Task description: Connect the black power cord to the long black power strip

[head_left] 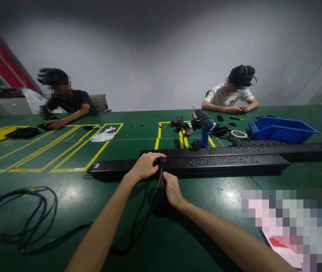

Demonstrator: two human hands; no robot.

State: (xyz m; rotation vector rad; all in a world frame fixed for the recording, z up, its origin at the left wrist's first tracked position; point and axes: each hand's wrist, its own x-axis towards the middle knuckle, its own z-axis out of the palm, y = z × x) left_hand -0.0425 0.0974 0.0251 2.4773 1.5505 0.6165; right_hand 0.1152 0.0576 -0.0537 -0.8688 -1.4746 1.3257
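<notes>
A long black power strip (223,163) lies across the green table, with a second one (263,150) just behind it. My left hand (146,165) rests closed on the near strip, its fingers at a black plug (162,161) set in a socket. My right hand (171,187) sits just below and right of the plug, pinched on the black cable (149,206) that hangs from it. The cable runs down and left to a loose coil (22,223) on the table.
A blue cordless drill (205,128) stands behind the strips among black parts and a tape roll (238,133). A blue bin (280,129) sits at the right. Two other people sit at the far side, hands on the table. Yellow floor-tape lines mark the tabletop.
</notes>
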